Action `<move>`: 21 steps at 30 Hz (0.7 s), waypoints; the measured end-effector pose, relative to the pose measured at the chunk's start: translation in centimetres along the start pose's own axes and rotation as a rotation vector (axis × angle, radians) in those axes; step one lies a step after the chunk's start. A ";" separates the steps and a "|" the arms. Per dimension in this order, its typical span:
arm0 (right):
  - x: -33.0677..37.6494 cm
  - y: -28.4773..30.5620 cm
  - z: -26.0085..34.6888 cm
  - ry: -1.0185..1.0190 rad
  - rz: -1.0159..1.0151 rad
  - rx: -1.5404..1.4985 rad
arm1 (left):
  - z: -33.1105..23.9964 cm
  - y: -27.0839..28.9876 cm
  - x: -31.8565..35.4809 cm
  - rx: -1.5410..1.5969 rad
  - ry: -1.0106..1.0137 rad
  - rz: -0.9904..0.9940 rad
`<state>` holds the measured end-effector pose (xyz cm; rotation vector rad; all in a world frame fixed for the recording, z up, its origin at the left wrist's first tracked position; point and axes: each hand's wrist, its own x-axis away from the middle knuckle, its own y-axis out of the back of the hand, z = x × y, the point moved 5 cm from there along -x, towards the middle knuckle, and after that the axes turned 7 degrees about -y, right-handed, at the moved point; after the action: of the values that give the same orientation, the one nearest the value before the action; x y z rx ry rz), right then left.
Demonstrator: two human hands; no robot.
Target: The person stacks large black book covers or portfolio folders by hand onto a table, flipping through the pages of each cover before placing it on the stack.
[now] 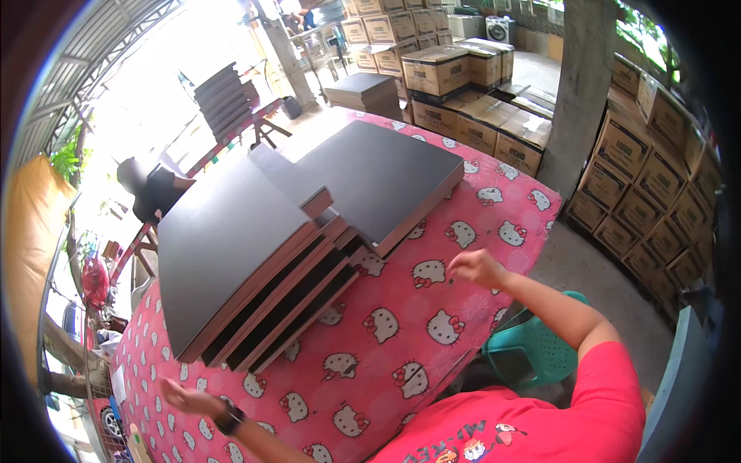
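Note:
A stack of large dark grey flat panels (231, 239), with black and pinkish layers along its edge, lies on a pink table cover (494, 220) with a cartoon cat print. Behind it to the right lies another dark flat stack (382, 174). A small upright dark piece (317, 202) stands where the two meet. My left hand (187, 397), a dark band on its wrist, hovers by the near left corner of the front stack, fingers stretched and holding nothing. Over the cover at the right, my right hand (477, 270) has loosely bent fingers, apart from both stacks, with nothing plainly in it.
A green plastic chair (532, 347) stands at the table's right side. Brown cartons (644, 189) are piled beyond a concrete post (583, 92), with more cartons (436, 73) at the back. A person in dark clothes (158, 189) is across the table, near another dark stack (225, 100).

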<state>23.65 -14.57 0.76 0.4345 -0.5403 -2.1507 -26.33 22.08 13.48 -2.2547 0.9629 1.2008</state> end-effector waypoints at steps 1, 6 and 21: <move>-0.7 2.5 -2.8 -0.090 -0.089 -0.106 | -4.2 1.1 2.3 0.059 -0.112 0.132; -9.7 11.0 -13.1 -0.326 -0.309 -0.456 | -21.0 -7.8 24.9 0.629 0.333 1.167; -24.0 10.8 -24.1 -0.086 -0.499 -0.117 | -20.2 -13.0 35.2 -0.287 -0.106 0.925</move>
<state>56.24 -6.38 -11.25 0.4469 -0.3754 -2.6739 8.15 4.75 -4.52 -1.9112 2.0038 1.8874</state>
